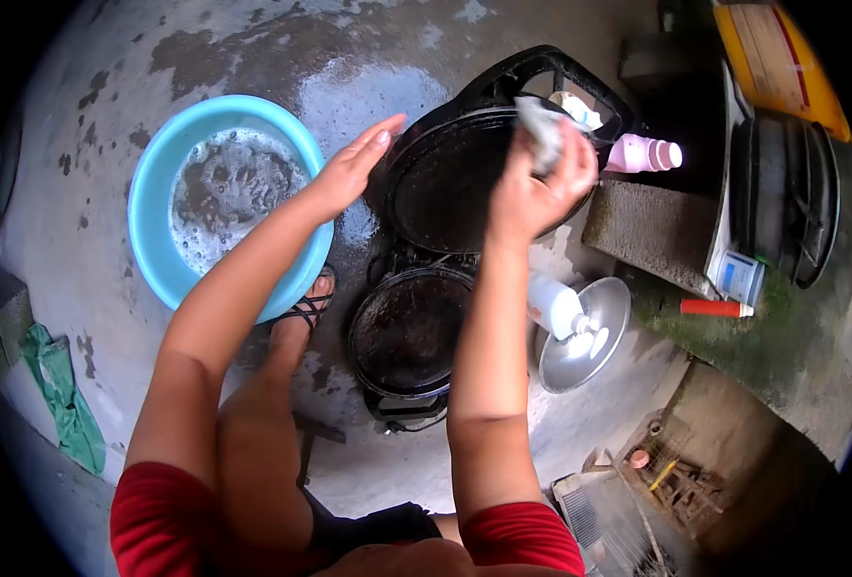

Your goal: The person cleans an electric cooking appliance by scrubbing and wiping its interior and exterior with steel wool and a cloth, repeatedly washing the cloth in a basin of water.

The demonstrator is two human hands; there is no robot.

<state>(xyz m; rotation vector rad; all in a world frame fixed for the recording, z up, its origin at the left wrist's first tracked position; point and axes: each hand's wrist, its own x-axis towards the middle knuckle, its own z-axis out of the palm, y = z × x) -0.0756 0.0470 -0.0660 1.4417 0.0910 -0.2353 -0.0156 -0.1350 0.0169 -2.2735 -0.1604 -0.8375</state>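
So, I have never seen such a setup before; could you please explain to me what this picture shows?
Of course. There is no machine here: a person works with two bare hands. The one picture comes from a camera worn on the head, looking forward and down.

On the wet floor sit a large black pan and a smaller black pan. To the left stands a blue basin with foamy water; to the right, a white bottle lies on a shiny metal dish.

The right hand holds a whitish cloth. The left hand is open and empty, near the large pan's edge; whether it touches is unclear.
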